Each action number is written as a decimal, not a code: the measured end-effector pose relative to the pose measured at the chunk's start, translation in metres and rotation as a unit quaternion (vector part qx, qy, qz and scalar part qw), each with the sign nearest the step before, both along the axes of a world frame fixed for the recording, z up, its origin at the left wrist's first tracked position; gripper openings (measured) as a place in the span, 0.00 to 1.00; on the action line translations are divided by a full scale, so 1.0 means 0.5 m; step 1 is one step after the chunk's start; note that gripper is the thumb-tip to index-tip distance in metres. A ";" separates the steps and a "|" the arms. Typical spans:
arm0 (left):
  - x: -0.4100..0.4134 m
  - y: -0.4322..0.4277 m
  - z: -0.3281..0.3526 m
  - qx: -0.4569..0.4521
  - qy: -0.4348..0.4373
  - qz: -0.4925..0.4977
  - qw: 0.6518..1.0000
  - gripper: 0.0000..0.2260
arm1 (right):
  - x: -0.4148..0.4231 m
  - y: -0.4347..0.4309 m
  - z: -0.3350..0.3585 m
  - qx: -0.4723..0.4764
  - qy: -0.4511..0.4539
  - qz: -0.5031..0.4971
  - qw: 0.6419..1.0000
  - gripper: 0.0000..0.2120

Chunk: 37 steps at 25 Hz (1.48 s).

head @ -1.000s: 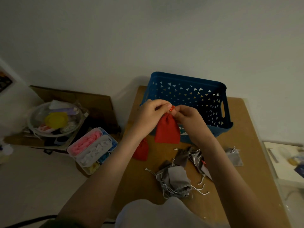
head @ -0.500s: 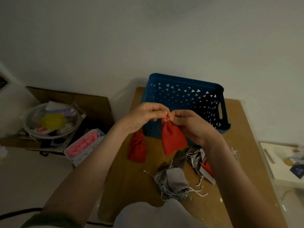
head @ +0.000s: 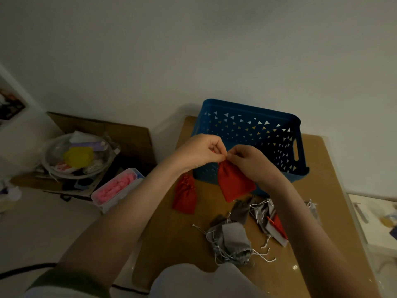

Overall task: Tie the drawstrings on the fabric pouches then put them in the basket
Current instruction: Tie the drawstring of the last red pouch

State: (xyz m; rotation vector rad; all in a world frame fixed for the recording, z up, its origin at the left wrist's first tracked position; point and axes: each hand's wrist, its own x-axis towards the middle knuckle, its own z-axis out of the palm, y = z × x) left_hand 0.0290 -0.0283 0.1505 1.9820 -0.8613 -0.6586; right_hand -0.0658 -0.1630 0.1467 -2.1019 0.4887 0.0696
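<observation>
A red fabric pouch [head: 234, 182] hangs in the air in front of the blue plastic basket [head: 253, 134]. My left hand [head: 202, 152] and my right hand [head: 247, 161] meet at its gathered neck, and both pinch its red drawstring there. A second red pouch [head: 185, 194] lies flat on the brown table [head: 335, 190], left of the held one. Several grey pouches [head: 233, 239] with loose white strings lie in a heap nearer to me. Another red pouch [head: 279, 225] shows partly under my right forearm.
To the left of the table, on the floor, stand a clear box of pink items [head: 117, 187], a round bowl of odds and ends [head: 77, 157] and flat cardboard [head: 103, 129]. A white surface [head: 376, 214] adjoins the table's right edge. The wall rises behind the basket.
My hands and the red pouch have stayed in front of the basket. The pouch's neck has drawn tighter, and the pouch now hangs tilted to the right. The view shifted slightly.
</observation>
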 end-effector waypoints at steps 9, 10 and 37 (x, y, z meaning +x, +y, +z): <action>-0.054 -0.035 -0.065 -0.056 -0.536 0.060 0.840 0.13 | 0.012 0.001 -0.024 0.039 -0.063 -0.063 0.995 0.15; -0.054 -0.034 -0.075 -0.099 -0.558 0.058 0.822 0.13 | 0.010 -0.002 -0.024 0.078 -0.074 -0.068 0.992 0.16; -0.031 -0.012 -0.090 -0.178 -0.366 0.152 0.901 0.11 | 0.009 0.004 -0.043 0.572 -0.039 -0.080 0.815 0.11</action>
